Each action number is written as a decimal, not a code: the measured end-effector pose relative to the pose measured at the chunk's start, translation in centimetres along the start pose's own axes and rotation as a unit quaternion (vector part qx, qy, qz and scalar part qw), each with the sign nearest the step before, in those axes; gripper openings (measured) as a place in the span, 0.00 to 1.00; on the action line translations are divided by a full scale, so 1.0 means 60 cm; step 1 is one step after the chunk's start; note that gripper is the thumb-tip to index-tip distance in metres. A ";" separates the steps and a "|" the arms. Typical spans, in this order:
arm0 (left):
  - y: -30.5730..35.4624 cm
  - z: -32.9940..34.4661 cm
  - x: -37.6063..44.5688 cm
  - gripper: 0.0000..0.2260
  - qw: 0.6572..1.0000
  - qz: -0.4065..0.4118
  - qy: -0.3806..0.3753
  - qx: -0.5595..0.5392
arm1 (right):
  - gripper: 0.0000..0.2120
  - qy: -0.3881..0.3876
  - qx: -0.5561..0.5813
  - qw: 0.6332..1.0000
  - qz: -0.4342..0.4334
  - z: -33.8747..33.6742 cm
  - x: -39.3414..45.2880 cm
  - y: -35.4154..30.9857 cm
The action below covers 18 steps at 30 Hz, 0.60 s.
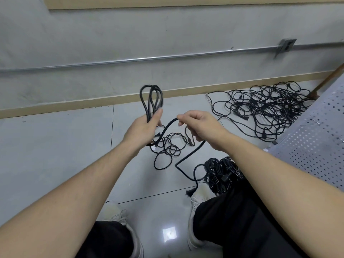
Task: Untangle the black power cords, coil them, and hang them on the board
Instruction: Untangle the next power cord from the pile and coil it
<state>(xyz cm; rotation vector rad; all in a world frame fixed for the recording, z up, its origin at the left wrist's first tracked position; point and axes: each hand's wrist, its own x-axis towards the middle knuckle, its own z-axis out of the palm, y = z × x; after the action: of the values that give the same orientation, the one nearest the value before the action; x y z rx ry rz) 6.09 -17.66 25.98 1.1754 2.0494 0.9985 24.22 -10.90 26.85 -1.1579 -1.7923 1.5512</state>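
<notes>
black cords (266, 108), grey tile floor (55, 146), tan baseboard (74, 104), white perforated board (316, 146).

Held cord (151, 101): black, folded into several long loops that stand upright above the left hand (143, 130), which grips them at the base; free length arcs across to the right hand (198, 125), pinched there, then drops to the floor.
Cord tail (188, 157): runs down from the right hand, bends sharply on the tile, ends in a plug near the right shoe.
Small tangle (167, 146): thin black loops on the floor below the hands.
Large tangle (268, 108): loose, widespread heap by the wall, far right.
Bundled cords (222, 174): dense, dark mass beside the right knee.
</notes>
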 end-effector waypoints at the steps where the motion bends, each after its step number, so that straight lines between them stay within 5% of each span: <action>1: 0.001 0.004 -0.003 0.25 1.000 0.005 -0.020 -0.009 | 0.13 0.011 0.007 1.000 -0.003 -0.003 0.002 0.000; 5: 0.003 0.013 -0.008 0.28 0.990 0.032 -0.137 -0.010 | 0.15 0.044 0.009 0.999 0.022 -0.006 0.005 -0.001; 7: -0.001 0.020 -0.008 0.20 0.981 0.016 -0.191 0.032 | 0.19 0.041 0.011 0.998 0.052 -0.002 0.005 -0.001; 11: -0.005 0.028 -0.009 0.17 0.977 0.018 -0.165 0.133 | 0.20 -0.007 0.114 0.987 0.115 0.006 0.009 -0.006; 18: 0.001 0.015 -0.018 0.12 0.981 -0.011 -0.186 0.058 | 0.11 0.013 0.113 0.991 0.071 0.007 0.008 -0.010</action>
<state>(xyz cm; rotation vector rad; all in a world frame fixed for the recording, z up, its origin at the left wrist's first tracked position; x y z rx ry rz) 7.28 -18.32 25.64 1.2859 1.8331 0.5995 23.45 -10.70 27.24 -1.2083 -1.4987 1.7601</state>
